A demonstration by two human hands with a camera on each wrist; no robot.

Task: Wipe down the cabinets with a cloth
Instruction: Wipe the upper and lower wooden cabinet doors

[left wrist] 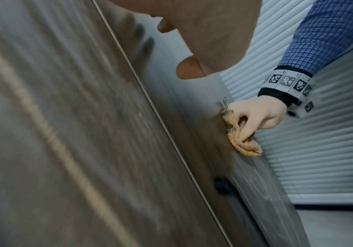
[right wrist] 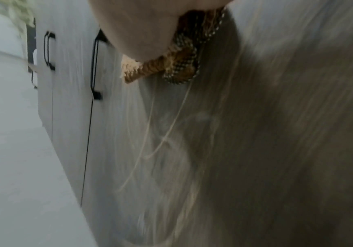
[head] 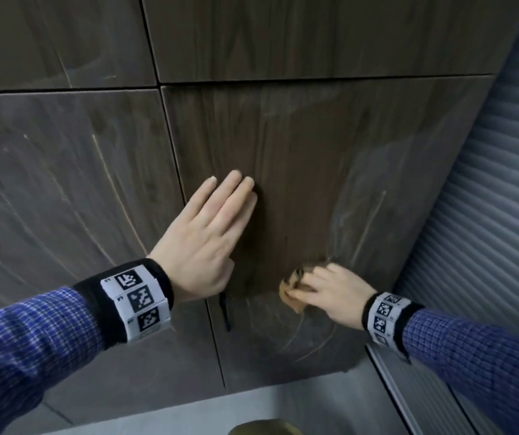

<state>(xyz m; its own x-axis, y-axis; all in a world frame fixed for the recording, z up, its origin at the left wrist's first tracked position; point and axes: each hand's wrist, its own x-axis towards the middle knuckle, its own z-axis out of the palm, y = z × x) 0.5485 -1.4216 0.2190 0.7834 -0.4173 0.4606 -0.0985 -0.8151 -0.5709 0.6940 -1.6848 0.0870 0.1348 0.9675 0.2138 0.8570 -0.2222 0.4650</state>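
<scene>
**Lower door under wipe, left hand bracing**

The right hand (head: 330, 290) holds a bunched tan cloth (head: 295, 291) with its fingers curled round it, pressed against the lower part of the door (head: 299, 152). The left hand (head: 208, 237) lies flat on the same door, fingers straight and together, holding nothing; it appears to steady the panel.

Judgement on the step: the wipe is in progress on this door. To do it well, keep the cloth flat to the panel rather than balled, work in overlapping passes along the grain, and carry each pass to the edges and round the handle (head: 225, 312), which sits just left of the cloth. The bracing hand covers part of the door; that patch needs a pass once the hand shifts.

Surface: dark wood-grain panels, with pale arcing streaks (head: 368, 221) near the cloth, whether damp or residue I cannot tell. Neighbouring panels show similar faint marks. The wrist views are blurred.

Room: a ribbed shutter (head: 487, 215) stands right of the door; a pale floor (head: 157, 416) lies below. More handled doors (right wrist: 49, 50) show beyond.
</scene>
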